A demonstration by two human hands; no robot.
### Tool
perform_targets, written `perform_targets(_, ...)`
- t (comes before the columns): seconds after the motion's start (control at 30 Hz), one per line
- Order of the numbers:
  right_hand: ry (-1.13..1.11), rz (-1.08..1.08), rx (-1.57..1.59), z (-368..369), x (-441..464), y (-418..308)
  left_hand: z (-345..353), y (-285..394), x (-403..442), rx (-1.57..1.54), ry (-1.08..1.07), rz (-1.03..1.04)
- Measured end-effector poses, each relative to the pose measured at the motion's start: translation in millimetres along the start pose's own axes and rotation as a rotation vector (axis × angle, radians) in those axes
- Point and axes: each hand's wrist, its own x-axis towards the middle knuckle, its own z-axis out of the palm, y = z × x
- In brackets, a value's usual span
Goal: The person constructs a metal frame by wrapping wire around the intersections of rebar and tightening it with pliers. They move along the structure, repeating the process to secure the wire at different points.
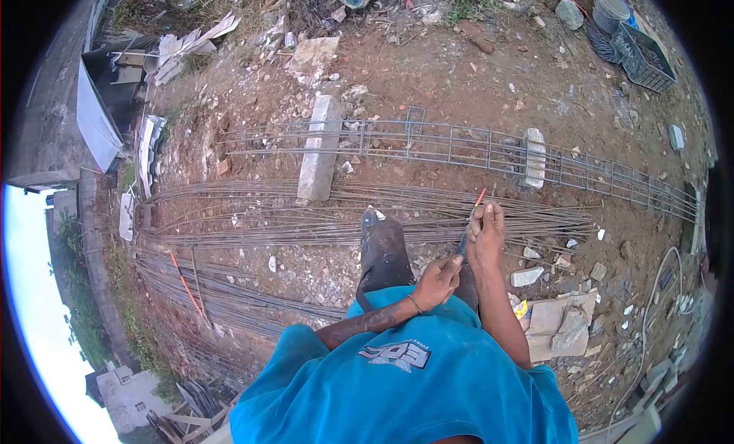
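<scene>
Near the far right corner of the ground (459, 77), I see a bucket (610, 13) beside a crate (647, 66); nearer me lies cardboard (541, 329), a pale hose (647, 322) toward the right edge.

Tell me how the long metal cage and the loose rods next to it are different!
The cage has crosspieces, like a ladder, but the loose rods just lie together in a messy pile. The cage rests across a longer block and a shorter block, while the loose rods lie lower, near the ground. Both look long, thin and metal.
</scene>
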Motion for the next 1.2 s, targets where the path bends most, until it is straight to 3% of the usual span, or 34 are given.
perform_targets(0.07,-0.014,0.127,-0.090,10,4,32,-33,-1,3,-0.043,-0.019,-0.087)
perform_targets(0.2,-0.018,0.151,-0.301,48,4,79,-102,-7,9,-0.031,0.001,-0.063)
perform_targets(0.37,0.092,0.061,-0.474,86,3,141,-199,21,27,0.112,-0.249,-0.130)
perform_targets(0.47,0.218,-0.040,-0.528,99,-4,170,-245,28,41,0.172,-0.284,-0.240)
perform_targets(0.5,0.295,-0.080,-0.518,103,-10,181,-252,30,39,0.222,-0.206,-0.252)
perform_targets(0.53,0.355,-0.137,-0.495,107,-18,193,-260,27,36,0.264,-0.280,-0.256)
perform_targets(0.63,0.464,-0.331,-0.590,125,-8,215,-284,20,52,0.293,-0.290,-0.151)
perform_targets(0.7,0.279,-0.476,-0.878,126,-6,227,-303,2,62,0.291,-0.233,-0.131)
perform_targets(0.73,0.305,-0.491,-0.882,125,6,226,-304,2,77,0.297,-0.262,-0.133)
perform_targets(0.8,0.147,-0.677,-0.973,113,45,233,-308,4,120,0.413,-0.297,0.107)
perform_targets(0.9,0.243,-0.451,-0.695,57,130,271,-315,-49,214,0.404,-0.203,0.170)
perform_targets(0.97,0.303,-0.250,-0.486,13,185,306,-323,-78,261,0.560,-0.118,0.167)
perform_targets(1.03,0.238,-0.105,-0.419,-15,218,327,-334,-99,294,0.361,-0.170,-0.098)
perform_targets(1.13,0.123,-0.048,-0.429,-71,258,368,-354,-157,358,0.270,-0.227,-0.109)
perform_targets(1.2,0.100,-0.184,-0.681,-99,280,392,-367,-200,412,0.378,-0.242,0.049)
